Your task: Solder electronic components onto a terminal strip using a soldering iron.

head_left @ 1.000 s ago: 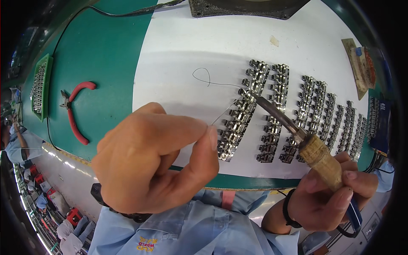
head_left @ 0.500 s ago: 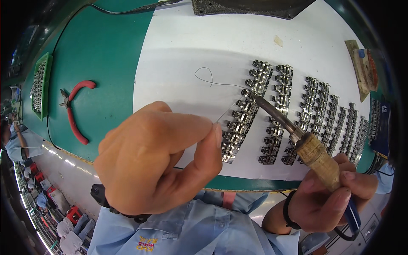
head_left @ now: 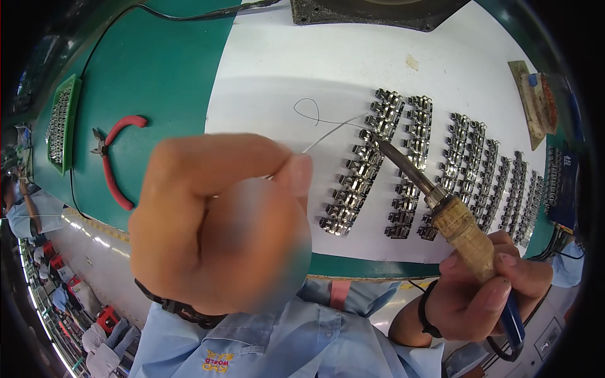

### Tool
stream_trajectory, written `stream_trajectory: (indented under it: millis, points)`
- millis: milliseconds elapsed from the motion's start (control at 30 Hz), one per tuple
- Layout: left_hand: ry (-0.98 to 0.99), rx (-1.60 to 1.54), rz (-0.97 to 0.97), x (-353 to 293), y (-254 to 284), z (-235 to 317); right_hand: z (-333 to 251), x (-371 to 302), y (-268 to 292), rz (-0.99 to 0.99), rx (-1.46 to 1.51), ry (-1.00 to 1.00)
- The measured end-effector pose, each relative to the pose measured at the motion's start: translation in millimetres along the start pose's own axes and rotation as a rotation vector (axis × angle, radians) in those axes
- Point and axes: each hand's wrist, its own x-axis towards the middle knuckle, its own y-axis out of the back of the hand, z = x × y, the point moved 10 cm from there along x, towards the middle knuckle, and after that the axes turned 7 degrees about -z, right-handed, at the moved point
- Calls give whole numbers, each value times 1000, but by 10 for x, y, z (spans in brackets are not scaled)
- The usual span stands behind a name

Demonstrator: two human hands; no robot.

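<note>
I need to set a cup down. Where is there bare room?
Bare: the green bench above the pliers, left of the white sheet; also the sheet's upper left, above the wire loop. Crowded: the sheet's right half, with metal rows and the soldering iron.

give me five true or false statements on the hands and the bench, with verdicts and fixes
1. The right hand holds a soldering iron. True.
2. The red-handled pliers lie on the green surface. True.
3. The left hand grips those pliers. False: it pinches a thin wire.
4. The iron's tip reaches the leftmost row of metal parts on the white sheet. True.
5. The pliers have blue handles. False: they are red.
</note>
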Motion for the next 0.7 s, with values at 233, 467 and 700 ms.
stream_trajectory:
  millis: [233,467,700]
  points:
    - [-27,-149,-40,3,-2,-46,-309,-168,8,-57,-589,485]
    - [-200,-90,-38,0,-87,76,88,90,44,-128,143,57]
    - [-178,-64,-70,12,-109,70,110,94,11,29,75,-42]
